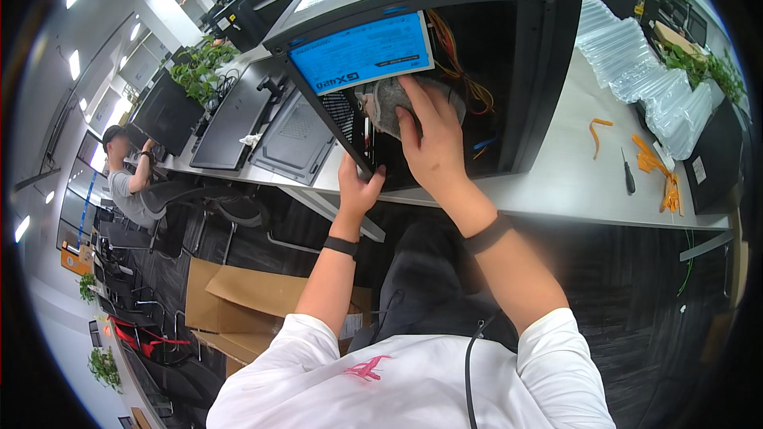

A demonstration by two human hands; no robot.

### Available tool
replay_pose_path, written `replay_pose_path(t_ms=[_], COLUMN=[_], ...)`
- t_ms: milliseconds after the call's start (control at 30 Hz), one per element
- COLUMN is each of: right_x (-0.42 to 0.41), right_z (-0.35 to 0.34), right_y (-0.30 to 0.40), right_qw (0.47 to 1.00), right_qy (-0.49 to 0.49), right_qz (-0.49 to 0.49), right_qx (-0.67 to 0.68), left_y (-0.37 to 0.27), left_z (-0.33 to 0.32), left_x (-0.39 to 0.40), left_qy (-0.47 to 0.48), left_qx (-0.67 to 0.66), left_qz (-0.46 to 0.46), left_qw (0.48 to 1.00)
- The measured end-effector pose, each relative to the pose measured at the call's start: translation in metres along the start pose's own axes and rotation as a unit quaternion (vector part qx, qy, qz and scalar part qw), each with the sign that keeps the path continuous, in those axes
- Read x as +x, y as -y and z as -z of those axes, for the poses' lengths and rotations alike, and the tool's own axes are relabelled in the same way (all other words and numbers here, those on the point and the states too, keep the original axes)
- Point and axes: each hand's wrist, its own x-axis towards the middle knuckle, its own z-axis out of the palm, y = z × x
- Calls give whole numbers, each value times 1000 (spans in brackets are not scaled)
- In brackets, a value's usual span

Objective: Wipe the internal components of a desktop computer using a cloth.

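A black desktop computer case [545, 71] lies on the table with its side uncovered. Inside it, a power supply with a blue label [363, 50] sits at the upper left, and colored power cables [456, 65] hang beside it. My right hand [432, 137] reaches into the case and presses a grey cloth [386, 108] just below the power supply; its fingers partly cover the cloth. My left hand [360, 185] grips the lower left edge of the case frame, thumb on the near side. Some of the interior is dark.
A detached black side panel [295, 137] and a monitor [229, 125] lie left of the case. To the right are a screwdriver [628, 173], orange strips [650, 161] and air-cushion wrap [632, 65]. An open cardboard box [250, 298] stands on the floor. Another person [131, 185] sits at far left.
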Motion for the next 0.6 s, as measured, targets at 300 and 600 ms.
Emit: replay_pose_path(t_ms=[300,600], right_x=[-16,-14], right_z=[0,-1], right_y=[-1,-3], right_qw=[997,998], right_qy=[-3,-33], right_qz=[-73,-42], right_qx=[29,33], left_y=[0,2], left_z=[0,1], left_x=[-1,-1], left_qy=[3,6], left_qx=[1,4], left_qz=[4,-2], left_qw=[1000,1000])
